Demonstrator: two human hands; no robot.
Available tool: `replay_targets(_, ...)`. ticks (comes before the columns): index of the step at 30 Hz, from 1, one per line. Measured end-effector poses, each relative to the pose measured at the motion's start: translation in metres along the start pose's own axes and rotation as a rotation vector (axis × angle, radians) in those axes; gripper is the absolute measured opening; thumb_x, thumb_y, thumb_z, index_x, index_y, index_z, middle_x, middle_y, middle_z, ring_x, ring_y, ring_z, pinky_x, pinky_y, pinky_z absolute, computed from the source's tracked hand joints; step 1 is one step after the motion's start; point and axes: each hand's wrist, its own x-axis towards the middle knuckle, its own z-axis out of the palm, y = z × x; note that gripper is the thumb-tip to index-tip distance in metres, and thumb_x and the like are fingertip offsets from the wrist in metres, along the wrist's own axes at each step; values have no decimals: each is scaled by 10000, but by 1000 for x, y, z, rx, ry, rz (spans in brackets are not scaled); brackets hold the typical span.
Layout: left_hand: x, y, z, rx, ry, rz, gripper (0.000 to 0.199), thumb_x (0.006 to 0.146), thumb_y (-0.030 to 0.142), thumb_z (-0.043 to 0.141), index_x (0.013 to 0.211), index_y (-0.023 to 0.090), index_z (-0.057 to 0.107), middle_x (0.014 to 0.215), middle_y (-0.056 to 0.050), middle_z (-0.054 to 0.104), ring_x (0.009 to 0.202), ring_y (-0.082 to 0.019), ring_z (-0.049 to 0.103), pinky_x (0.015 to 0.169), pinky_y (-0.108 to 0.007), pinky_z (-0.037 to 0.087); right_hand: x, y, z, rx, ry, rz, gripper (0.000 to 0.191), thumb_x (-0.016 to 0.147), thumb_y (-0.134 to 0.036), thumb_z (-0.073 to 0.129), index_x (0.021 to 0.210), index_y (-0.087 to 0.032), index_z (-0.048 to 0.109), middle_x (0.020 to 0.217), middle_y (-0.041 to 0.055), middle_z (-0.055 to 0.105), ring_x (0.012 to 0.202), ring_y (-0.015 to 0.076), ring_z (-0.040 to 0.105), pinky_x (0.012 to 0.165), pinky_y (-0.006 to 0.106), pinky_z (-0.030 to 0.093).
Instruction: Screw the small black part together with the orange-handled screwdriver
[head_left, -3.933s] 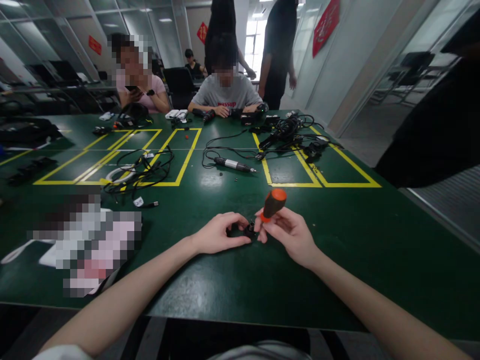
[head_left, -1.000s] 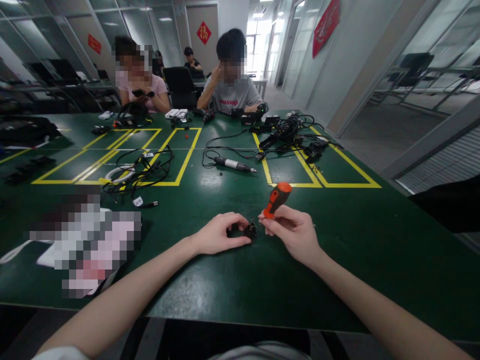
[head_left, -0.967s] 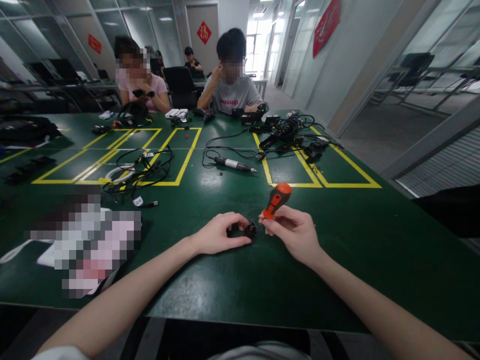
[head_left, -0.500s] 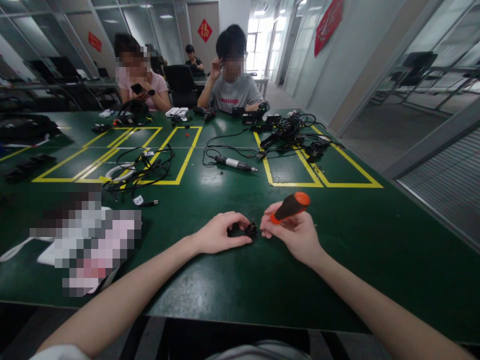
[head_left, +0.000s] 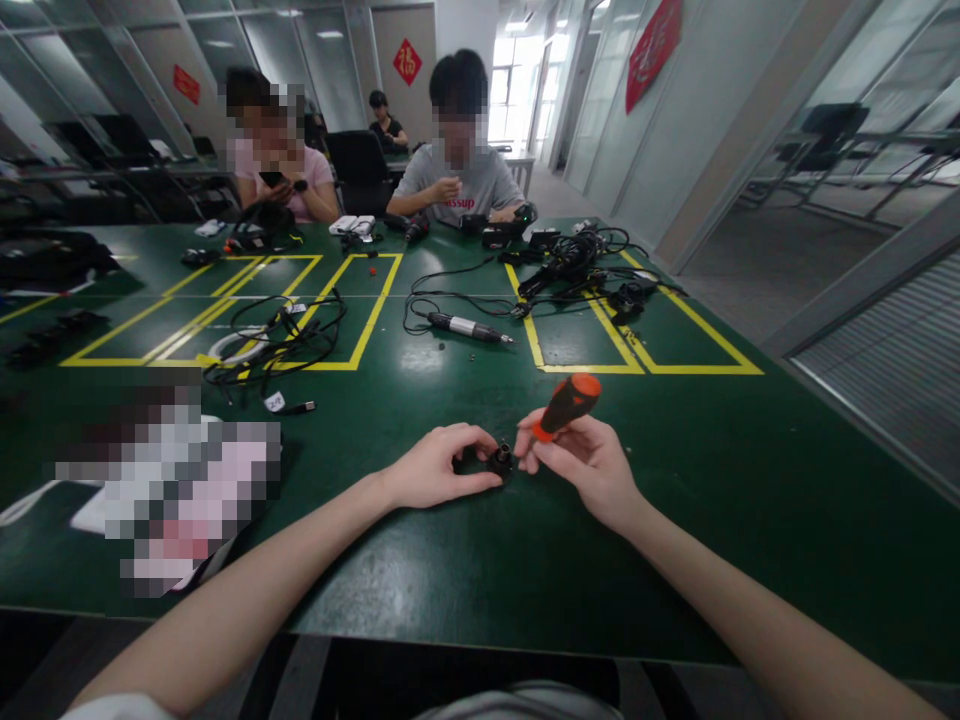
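Head cam: my L hand (head_left: 439, 470), thumb & fingers curled in, grips a blk part (head_left: 500, 463) w/ metal stub (head_left: 505, 449), on the table (head_left: 720, 480). R hand (head_left: 592, 465) is wrapped round a driver (head_left: 568, 408) at 2 o'clock; shaft hidden. Table edge at 6, pen tool (head_left: 466, 328) at 12, pile (head_left: 199, 500) at 9 too blurred.
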Motion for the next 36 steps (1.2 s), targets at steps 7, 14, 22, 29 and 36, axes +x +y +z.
replay_targets(7,0,-1,1,-6,5,8,291,866,376,784,1068,179,712,944,-28,724,780,-152,620,741,-264,492,0,1,-3,-49,0,40,252,866,-419,818,860,-184,727,829,75,773,629,163,673,624,313,598)
replay_targets(14,0,1,0,-12,5,14,288,872,372,779,1066,171,709,948,-34,725,791,-158,626,742,-267,492,1,3,-1,66,-63,45,263,957,-449,718,968,-186,706,768,36,722,563,138,635,606,313,582)
replay_targets(22,0,-1,1,-4,0,6,286,869,370,778,1069,177,709,963,-35,730,800,-158,629,741,-263,486,1,4,1,44,-35,53,299,879,-452,810,896,-199,652,755,31,729,570,130,623,575,281,562)
replay_targets(29,0,0,1,0,7,7,294,865,368,787,1074,175,714,955,-29,731,782,-150,621,735,-260,485,2,6,-3,21,-30,57,282,927,-462,753,883,-185,718,768,29,687,564,127,608,590,300,561)
replay_targets(36,1,-1,1,-5,5,10,294,865,376,790,1061,173,709,958,-28,725,800,-152,628,749,-259,498,0,10,-1,75,8,60,325,889,-466,798,1020,-213,641,830,28,730,607,129,627,629,296,581)
